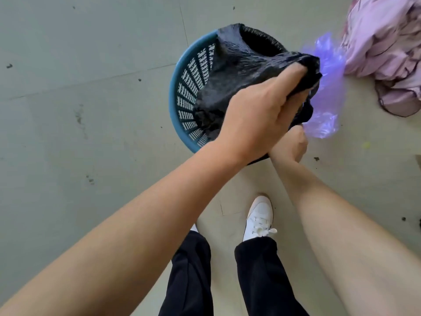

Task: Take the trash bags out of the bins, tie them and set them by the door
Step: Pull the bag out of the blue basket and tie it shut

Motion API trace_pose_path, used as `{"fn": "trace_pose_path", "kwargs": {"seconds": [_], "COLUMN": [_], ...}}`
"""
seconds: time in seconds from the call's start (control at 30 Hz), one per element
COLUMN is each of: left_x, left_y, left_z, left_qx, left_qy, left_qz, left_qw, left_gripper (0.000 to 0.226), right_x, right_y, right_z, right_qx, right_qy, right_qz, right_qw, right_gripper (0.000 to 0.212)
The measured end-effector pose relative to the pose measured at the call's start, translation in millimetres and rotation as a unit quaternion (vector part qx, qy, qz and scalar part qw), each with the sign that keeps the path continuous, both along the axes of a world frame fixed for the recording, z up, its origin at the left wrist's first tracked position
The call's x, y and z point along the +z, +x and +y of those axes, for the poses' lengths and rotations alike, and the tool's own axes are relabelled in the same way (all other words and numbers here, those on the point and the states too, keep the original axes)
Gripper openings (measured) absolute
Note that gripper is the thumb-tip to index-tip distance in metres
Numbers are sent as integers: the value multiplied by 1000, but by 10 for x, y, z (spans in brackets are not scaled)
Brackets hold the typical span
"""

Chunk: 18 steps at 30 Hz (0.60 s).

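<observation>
Head view, looking straight down. A blue slotted bin point(175, 87) stands on the grey floor point(79, 110) in the upper middle of the frame. A black bag point(239, 71) lines it. On the bin's left side the bag is off the rim and the slotted wall is bare; its mouth gapes open at the top of the bin.

The left arm comes in from the lower left corner and crosses diagonally up to the right. The left hand point(257, 115) is over the bin's right half, back of the hand up. Its fingers point(293, 76) are clenched round a gathered fold of the bag's edge, pulled out past the bin's right rim.

The right arm rises from the lower right corner. The right hand point(290, 144) sits just under the left wrist, at the bin's lower right rim, and is partly hidden by it. Its fingers look curled at the bag's lower edge, but I cannot tell whether they hold anything.

A purple bag point(328, 92) lies just right of the bin, touching the black one. A pink cloth point(387, 49) is heaped in the upper right corner. At the bottom centre are black trousers point(262, 281) and a white shoe point(259, 215) pointing towards the bin.
</observation>
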State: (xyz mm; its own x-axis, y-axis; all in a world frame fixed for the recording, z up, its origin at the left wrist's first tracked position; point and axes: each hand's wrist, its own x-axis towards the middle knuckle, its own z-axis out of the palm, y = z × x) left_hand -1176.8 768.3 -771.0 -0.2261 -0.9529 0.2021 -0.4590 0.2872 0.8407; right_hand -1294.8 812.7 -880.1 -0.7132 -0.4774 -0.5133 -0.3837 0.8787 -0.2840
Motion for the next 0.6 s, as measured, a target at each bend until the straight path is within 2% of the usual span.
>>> {"fn": "trace_pose_path", "kwargs": {"seconds": [0.03, 0.1, 0.17, 0.2, 0.27, 0.33, 0.4, 0.47, 0.57, 0.6], "left_x": [23, 29, 25, 37, 103, 205, 310, 394, 517, 575], "left_y": [-10, 54, 177, 247, 379, 485, 589, 675, 718, 715], "left_z": [-16, -48, -63, -69, -87, -95, -90, -73, -45, -42], "left_qx": [21, 86, 150, 176, 223, 263, 300, 328, 344, 347], "left_qy": [5, 34, 81, 110, 159, 193, 208, 219, 260, 270], "left_qz": [15, 43, 68, 84, 106, 129, 144, 145, 151, 156], "left_qw": [1000, 995, 983, 975, 956, 936, 920, 907, 890, 885], "left_gripper": [19, 21, 20, 20, 20, 15, 11, 11, 10, 12], "right_x": [9, 64, 171, 225, 367, 550, 769, 970, 1232, 1335], "right_y": [-28, -83, -141, -175, -251, -323, -331, -294, -259, -282], "right_z": [13, 27, -2, -29, -118, -207, -277, -336, -383, -410], "right_qx": [7, 27, -6, -30, -36, -18, -14, -1, 68, 73], "right_qy": [-6, -12, -22, -24, -28, -49, -108, -175, -155, -175], "right_qz": [-17, -54, -118, -147, -137, -50, 20, 25, -16, -16], "right_qw": [1000, 998, 993, 988, 990, 997, 994, 984, 985, 982], "right_gripper": [32, 57, 81, 83, 63, 43, 37, 35, 35, 34]}}
